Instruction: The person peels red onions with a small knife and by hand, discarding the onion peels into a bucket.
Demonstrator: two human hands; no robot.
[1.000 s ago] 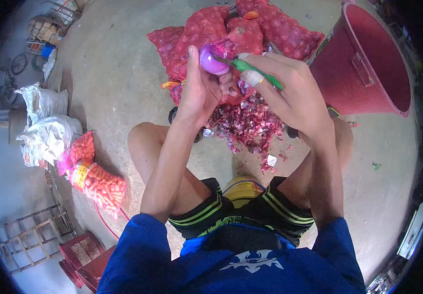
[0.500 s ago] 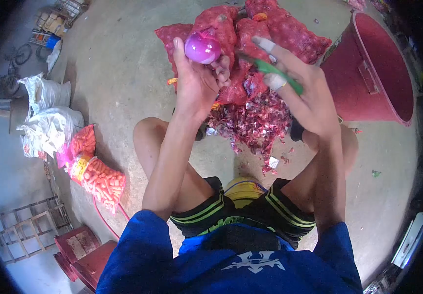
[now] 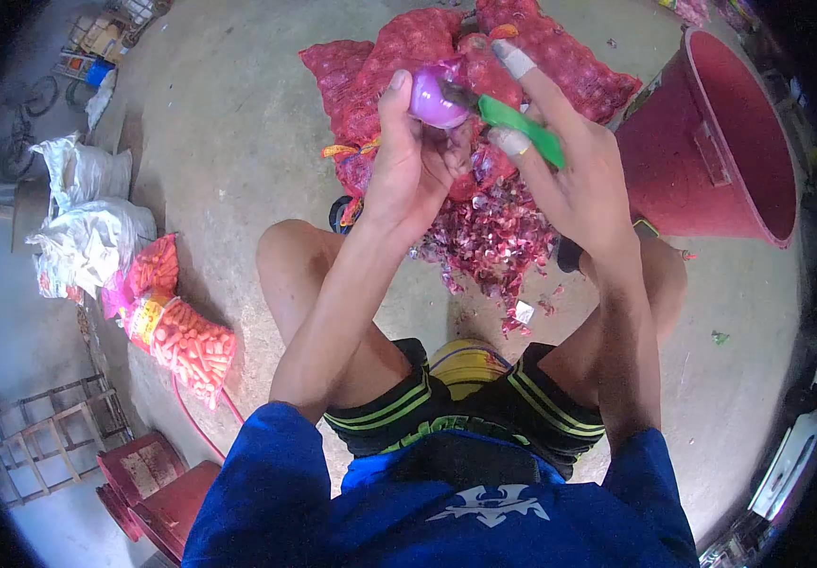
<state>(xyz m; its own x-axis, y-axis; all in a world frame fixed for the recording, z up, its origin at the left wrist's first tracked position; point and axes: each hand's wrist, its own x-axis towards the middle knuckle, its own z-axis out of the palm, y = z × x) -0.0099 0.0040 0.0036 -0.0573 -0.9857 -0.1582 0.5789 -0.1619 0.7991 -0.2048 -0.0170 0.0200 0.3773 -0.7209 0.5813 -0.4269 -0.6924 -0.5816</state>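
Note:
A shiny purple onion [image 3: 437, 100] is held up in my left hand [image 3: 413, 166], between the thumb and the curled fingers. My right hand [image 3: 574, 166] grips a green-handled knife [image 3: 524, 130], with white wrapping on its thumb and index finger. The knife's dark blade meets the right side of the onion. Beneath both hands lies a heap of red onion skins [image 3: 493, 237] on the floor, in front of red mesh sacks of onions [image 3: 413, 57].
A large red tub [image 3: 664, 161] stands at the right. White sacks [image 3: 96, 237] and a bag of orange carrots [image 3: 186, 346] are on the left. Between my legs is a yellow object [image 3: 465, 367]. Red containers [image 3: 158, 483] sit at lower left.
My left hand has moved right with the onion, and the knife blade, which was apart from it, now meets it. More of the left mesh sack shows.

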